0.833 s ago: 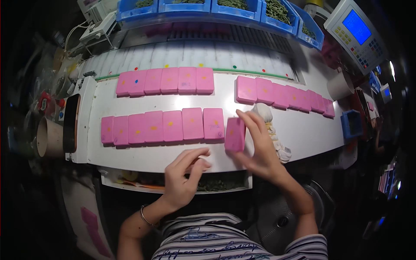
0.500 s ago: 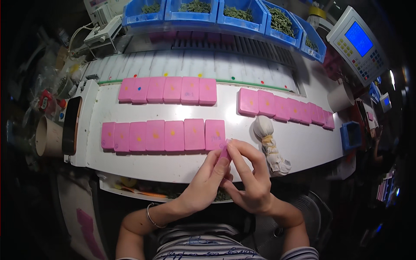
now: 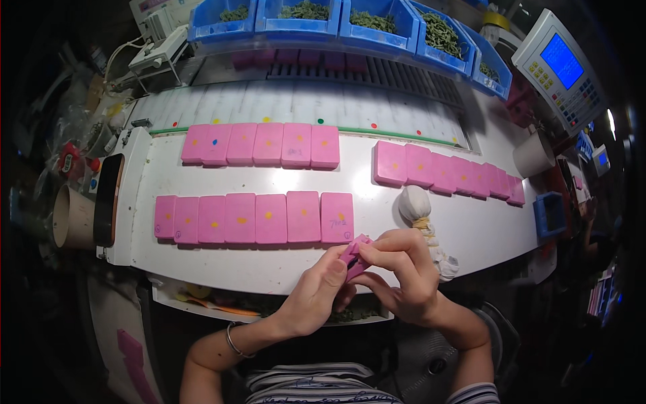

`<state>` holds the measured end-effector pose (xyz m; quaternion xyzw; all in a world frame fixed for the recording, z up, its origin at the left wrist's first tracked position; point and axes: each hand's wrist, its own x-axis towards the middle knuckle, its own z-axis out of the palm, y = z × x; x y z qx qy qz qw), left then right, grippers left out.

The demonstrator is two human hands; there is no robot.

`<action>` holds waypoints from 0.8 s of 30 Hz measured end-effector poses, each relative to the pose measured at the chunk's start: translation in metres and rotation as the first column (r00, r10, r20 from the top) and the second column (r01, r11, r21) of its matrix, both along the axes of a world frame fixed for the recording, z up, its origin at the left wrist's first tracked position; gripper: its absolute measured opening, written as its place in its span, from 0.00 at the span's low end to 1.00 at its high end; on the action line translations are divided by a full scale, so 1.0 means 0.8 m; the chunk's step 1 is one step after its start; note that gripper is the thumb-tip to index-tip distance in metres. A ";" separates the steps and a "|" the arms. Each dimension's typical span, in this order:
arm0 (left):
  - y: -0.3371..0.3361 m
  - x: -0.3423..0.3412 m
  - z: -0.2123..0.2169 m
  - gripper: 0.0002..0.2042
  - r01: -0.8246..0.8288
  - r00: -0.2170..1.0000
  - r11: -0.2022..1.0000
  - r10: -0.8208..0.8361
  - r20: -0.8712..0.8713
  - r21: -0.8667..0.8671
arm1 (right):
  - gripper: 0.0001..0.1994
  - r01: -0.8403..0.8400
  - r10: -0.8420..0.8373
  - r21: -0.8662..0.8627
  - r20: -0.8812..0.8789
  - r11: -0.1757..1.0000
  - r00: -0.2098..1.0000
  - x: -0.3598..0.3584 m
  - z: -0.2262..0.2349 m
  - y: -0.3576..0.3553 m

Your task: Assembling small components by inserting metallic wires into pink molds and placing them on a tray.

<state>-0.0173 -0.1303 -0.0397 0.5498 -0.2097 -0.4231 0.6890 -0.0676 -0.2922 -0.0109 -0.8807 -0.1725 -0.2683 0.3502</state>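
Both hands meet over the near edge of the white worktop. My left hand grips a small pink rubber mold between thumb and fingers. From the other side, my right hand pinches its upper edge. The mold is spread apart, with a dark gap showing inside; my fingers cover much of it. Just beyond them lies a row of similar pink molds with yellow marks. A white cloth pouch, tied with a yellowish band, lies right of my hands.
Another row of pink molds lies farther back, a third at right. Blue bins of green pieces stand behind. A keypad device is at far right, a phone at left. An open drawer lies below the worktop.
My hands have come slightly nearer and turned the mold, which now shows a dark opening. Along the strip behind the back row, the coloured dots have shifted left. The view has tilted a little.
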 end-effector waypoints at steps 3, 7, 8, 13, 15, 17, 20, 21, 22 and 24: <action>0.000 0.000 -0.004 0.27 -0.022 0.995 0.999 0.019 -0.099 -0.027 | 0.22 -0.007 0.006 -0.015 -0.014 1.000 1.000 -0.002 -0.003 -0.005; -0.009 0.012 -0.010 0.31 -0.244 0.965 0.965 0.231 -0.127 -0.098 | 0.15 0.038 -0.034 -0.049 0.081 0.998 0.996 -0.013 -0.007 0.012; -0.009 0.016 -0.011 0.31 -0.251 0.963 0.963 0.238 -0.125 -0.099 | 0.13 0.075 -0.064 -0.073 0.136 0.995 0.989 -0.016 -0.009 0.022; 0.001 0.029 -0.005 0.31 -0.350 0.776 0.934 0.250 -0.579 -0.065 | 0.12 -0.241 0.238 -0.145 -0.037 0.960 0.971 -0.027 -0.008 0.067; 0.004 0.029 -0.002 0.30 -0.343 0.825 0.936 0.261 -0.502 -0.077 | 0.12 -0.193 0.204 0.110 -0.103 0.975 0.974 -0.017 -0.002 0.060; 0.009 0.028 0.002 0.29 -0.294 0.880 0.953 0.243 -0.407 -0.067 | 0.12 0.018 0.012 0.210 -0.139 0.978 0.990 -0.001 0.005 0.045; 0.013 0.028 0.007 0.28 -0.252 0.929 0.962 0.210 -0.304 -0.108 | 0.10 0.150 -0.074 0.331 -0.233 0.932 0.970 0.022 0.006 0.043; 0.016 0.026 0.009 0.28 -0.237 0.950 0.967 0.209 -0.231 -0.097 | 0.09 0.151 0.004 0.447 -0.328 0.882 0.945 0.028 0.003 0.047; 0.018 0.027 0.010 0.28 -0.222 0.966 0.971 0.207 -0.155 -0.085 | 0.09 0.170 -0.028 0.457 -0.301 0.873 0.953 0.030 0.002 0.052; 0.022 0.029 0.012 0.27 -0.235 0.965 0.970 0.226 -0.135 -0.054 | 0.07 0.198 -0.046 0.474 -0.314 0.858 0.948 0.031 -0.002 0.059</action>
